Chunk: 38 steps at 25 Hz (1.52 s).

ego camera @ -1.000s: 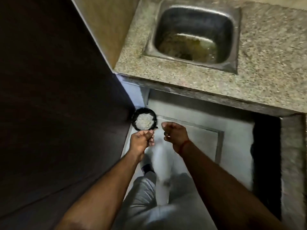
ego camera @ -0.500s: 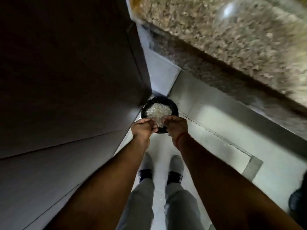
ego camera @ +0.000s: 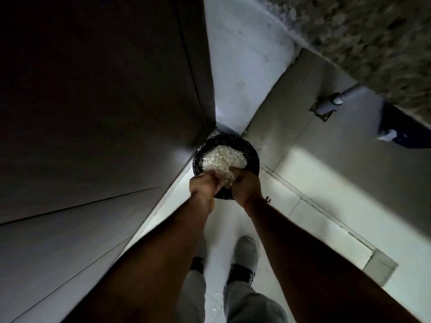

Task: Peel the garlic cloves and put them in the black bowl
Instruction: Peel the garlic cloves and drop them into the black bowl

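Fingers of both hands curl inward over a loose clump of white papery garlic skins, pinching at its near edge; individual fingertips blurred, so exact contact cannot be told. Left hand and right hand sit close together, knuckles up, at the near rim of a round black container lined with dark plastic. Whether this is the task's black bowl cannot be told. The white skins heap inside it, filling most of the opening and reaching up between the two hands. A thin reddish thread circles the right wrist. Both bare forearms run down toward the bottom edge of the view. Container stands on the pale tiled floor, tucked in the corner beside a tall dark cabinet panel. Below the arms: grey trouser legs and dark-and-grey shoes, standing on the tiles. Speckled granite worktop overhangs at upper right, with a grey pipe fixed under it.
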Tool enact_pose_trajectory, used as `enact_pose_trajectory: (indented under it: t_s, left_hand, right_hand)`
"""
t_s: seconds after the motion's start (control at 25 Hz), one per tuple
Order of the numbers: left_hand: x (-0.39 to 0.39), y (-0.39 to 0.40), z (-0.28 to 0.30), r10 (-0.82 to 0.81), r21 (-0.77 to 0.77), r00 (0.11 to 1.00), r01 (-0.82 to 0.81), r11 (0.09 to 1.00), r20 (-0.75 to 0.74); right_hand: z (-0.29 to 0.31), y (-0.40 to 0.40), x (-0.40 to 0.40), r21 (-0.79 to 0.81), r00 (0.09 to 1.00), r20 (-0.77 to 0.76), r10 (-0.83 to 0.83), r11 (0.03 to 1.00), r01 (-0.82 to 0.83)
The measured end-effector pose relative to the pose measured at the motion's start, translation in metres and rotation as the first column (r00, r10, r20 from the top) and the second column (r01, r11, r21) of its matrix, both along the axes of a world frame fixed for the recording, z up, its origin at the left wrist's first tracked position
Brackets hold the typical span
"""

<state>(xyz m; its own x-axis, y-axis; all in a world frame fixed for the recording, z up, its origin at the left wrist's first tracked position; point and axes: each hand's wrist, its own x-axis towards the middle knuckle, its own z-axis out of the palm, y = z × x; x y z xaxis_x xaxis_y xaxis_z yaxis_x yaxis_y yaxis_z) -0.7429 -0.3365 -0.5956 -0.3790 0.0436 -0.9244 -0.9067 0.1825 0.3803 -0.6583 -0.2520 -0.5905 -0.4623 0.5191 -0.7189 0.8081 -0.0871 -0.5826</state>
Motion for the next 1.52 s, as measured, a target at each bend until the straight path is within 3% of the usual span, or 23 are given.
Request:
enact_pose_trajectory:
  t_s: [0.16, 0.24, 0.32, 0.36, 0.44, 0.52, 0.64, 0.72, 0.76, 0.8, 0.84, 0.88, 1.04, 1.12, 1.32, 1.52]
  left_hand:
    - [0.008, 0.014, 0.007, -0.009, 0.045, 0.995, 0.004, 0.999, 0.101]
    - [0.006, 0.015, 0.014, 0.022, 0.107, 0.986, -0.040, 0.993, 0.164]
    - [0.001, 0.011, 0.020, 0.017, 0.107, 0.986, -0.035, 0.994, 0.164]
    - [-0.001, 0.009, 0.024, 0.012, 0.095, 0.989, -0.026, 0.995, 0.148]
    - [-0.003, 0.005, 0.039, 0.022, 0.078, 0.990, -0.033, 0.996, 0.137]
    - [-0.004, 0.004, 0.063, 0.003, 0.090, 0.987, -0.017, 0.996, 0.161]
    - [-0.004, 0.004, 0.102, -0.141, 0.135, 0.983, 0.125, 0.983, 0.115]
    - [-0.001, 0.002, 0.137, -0.301, 0.099, 0.954, 0.300, 0.949, 0.001]
    - [0.003, -0.002, 0.157, -0.443, 0.048, 0.892, 0.448, 0.893, -0.089]
    - [0.007, -0.006, 0.182, -0.607, -0.017, 0.775, 0.614, 0.789, -0.174]
    - [0.011, -0.010, 0.208, -0.760, -0.122, 0.604, 0.758, 0.641, -0.241]
    - [0.016, -0.013, 0.238, -0.878, -0.248, 0.374, 0.858, 0.450, -0.301]
    - [0.039, -0.019, 0.343, -0.895, -0.468, -0.159, 0.882, 0.060, -0.416]
    - [0.057, -0.020, 0.392, -0.817, -0.531, -0.356, 0.844, -0.073, -0.454]
    - [0.121, -0.017, 0.498, -0.528, -0.669, -0.664, 0.710, -0.220, -0.530]
    - [0.231, -0.009, 0.580, -0.236, -0.734, -0.797, 0.604, -0.311, -0.556]
  right_hand:
    - [0.013, -0.012, 0.002, 0.119, 0.939, -0.072, 0.337, 0.937, -0.327]
    - [0.004, -0.017, 0.005, 0.191, 0.824, 0.099, 0.559, 0.802, -0.567]
    - [0.004, -0.013, 0.007, 0.174, 0.728, 0.340, 0.595, 0.721, -0.671]
    - [0.012, -0.010, 0.008, 0.211, 0.726, 0.396, 0.561, 0.714, -0.667]
    - [0.029, -0.011, 0.009, 0.352, 0.733, 0.320, 0.600, 0.643, -0.680]
    - [0.047, -0.015, 0.010, 0.360, 0.661, 0.214, 0.719, 0.571, -0.738]
    - [0.076, -0.012, 0.026, 0.164, 0.684, 0.351, 0.639, 0.678, -0.717]
    - [0.109, -0.008, 0.036, 0.150, 0.734, 0.392, 0.554, 0.749, -0.646]
    - [0.130, -0.008, 0.042, 0.174, 0.752, 0.380, 0.539, 0.757, -0.630]
    - [0.153, -0.009, 0.048, 0.201, 0.769, 0.367, 0.524, 0.762, -0.616]
    - [0.177, -0.010, 0.055, 0.226, 0.783, 0.359, 0.507, 0.767, -0.600]
    - [0.204, -0.013, 0.063, 0.246, 0.801, 0.356, 0.482, 0.778, -0.578]
    - [0.311, -0.025, 0.098, 0.354, 0.871, 0.320, 0.374, 0.805, -0.476]
    - [0.368, -0.033, 0.119, 0.418, 0.902, 0.293, 0.316, 0.807, -0.418]
    - [0.490, -0.055, 0.194, 0.575, 0.956, 0.273, 0.112, 0.777, -0.255]
    - [0.580, -0.088, 0.324, 0.678, 0.948, 0.262, -0.182, 0.734, -0.047]
